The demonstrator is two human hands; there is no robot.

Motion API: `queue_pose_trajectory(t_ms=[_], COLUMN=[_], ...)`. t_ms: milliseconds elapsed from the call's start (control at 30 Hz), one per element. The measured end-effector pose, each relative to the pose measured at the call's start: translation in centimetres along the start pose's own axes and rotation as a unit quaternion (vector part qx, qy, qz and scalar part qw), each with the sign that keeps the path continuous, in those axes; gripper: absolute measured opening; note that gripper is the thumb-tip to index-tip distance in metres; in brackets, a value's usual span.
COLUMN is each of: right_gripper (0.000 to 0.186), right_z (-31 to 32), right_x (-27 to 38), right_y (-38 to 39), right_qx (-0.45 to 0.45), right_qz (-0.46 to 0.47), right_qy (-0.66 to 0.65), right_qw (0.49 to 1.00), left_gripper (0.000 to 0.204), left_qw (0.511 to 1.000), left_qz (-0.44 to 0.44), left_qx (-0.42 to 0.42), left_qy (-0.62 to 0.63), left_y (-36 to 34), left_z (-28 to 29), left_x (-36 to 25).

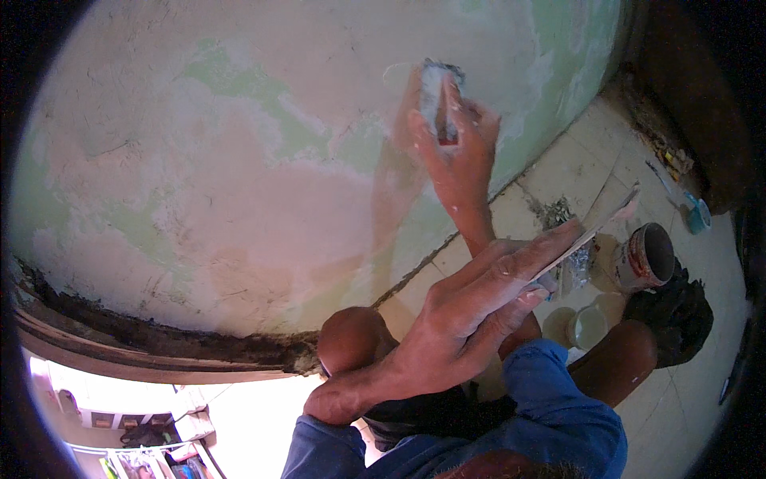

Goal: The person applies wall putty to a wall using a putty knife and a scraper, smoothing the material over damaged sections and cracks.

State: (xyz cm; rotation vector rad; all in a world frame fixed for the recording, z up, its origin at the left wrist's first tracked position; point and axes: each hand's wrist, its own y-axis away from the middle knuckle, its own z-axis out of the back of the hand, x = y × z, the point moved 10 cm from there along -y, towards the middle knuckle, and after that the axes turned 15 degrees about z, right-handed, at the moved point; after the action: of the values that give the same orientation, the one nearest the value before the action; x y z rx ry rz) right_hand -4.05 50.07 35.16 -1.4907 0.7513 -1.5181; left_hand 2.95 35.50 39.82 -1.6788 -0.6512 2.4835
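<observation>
My right hand [469, 156] is closed on a putty knife [435, 84], its broad blade coated with white paste. The blade lies against or very close to the wall [255, 215], where patchy whitish-pink filler covers pale green paint. Nearer to me, my left hand [475, 299] grips a thin flat plate [589, 234], seen nearly edge-on, with pale paste on its far end. The left hand crosses in front of my right forearm and hides part of it. White smears mark the fingers of both hands.
On the tiled floor [654, 399] at right stand a stained bucket [645, 257] and a pale bowl [588, 326]. A dark crumpled bag [682, 311] lies beside them. Farther off are a light-blue cup [698, 214] and debris [554, 210]. A bright doorway opens at lower left.
</observation>
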Motion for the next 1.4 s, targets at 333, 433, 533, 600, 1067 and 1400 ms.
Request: queue_pose_trajectory(t_ms=[333, 433, 533, 600, 1067, 1400], right_gripper=[0.074, 0.073, 0.072, 0.072, 0.066, 0.065], right_z=[-1.1, -0.6, -0.4, -0.9, 1.0, 0.6], right_x=[3.0, 2.2, 3.3, 3.8, 2.4, -2.7], right_y=[3.6, 1.4, -0.6, -0.7, -1.8, 2.8], right_qx=[0.087, 0.046, 0.005, 0.007, -0.006, 0.054], right_qz=[0.148, 0.162, 0.179, 0.178, 0.237, 0.002], right_qy=[0.051, 0.044, 0.032, 0.038, 0.04, 0.039], right_qw=[0.984, 0.985, 0.983, 0.983, 0.971, 0.998], left_gripper=[0.044, 0.043, 0.043, 0.044, 0.045, 0.044], left_qw=[0.999, 1.0, 1.0, 1.0, 0.999, 0.999], left_qz=[0.046, 0.03, 0.011, 0.016, 0.03, 0.029], left_qx=[-0.002, -0.001, -0.017, -0.018, 0.019, 0.012], left_qy=[0.006, -0.008, -0.02, -0.012, 0.03, 0.008], left_y=[0.1, 0.1, 0.0, -0.1, -0.5, -0.4], left_z=[0.6, 0.5, 0.4, 0.3, 0.0, -0.2], left_x=[0.5, 0.2, 0.1, 0.3, 0.8, 0.7])
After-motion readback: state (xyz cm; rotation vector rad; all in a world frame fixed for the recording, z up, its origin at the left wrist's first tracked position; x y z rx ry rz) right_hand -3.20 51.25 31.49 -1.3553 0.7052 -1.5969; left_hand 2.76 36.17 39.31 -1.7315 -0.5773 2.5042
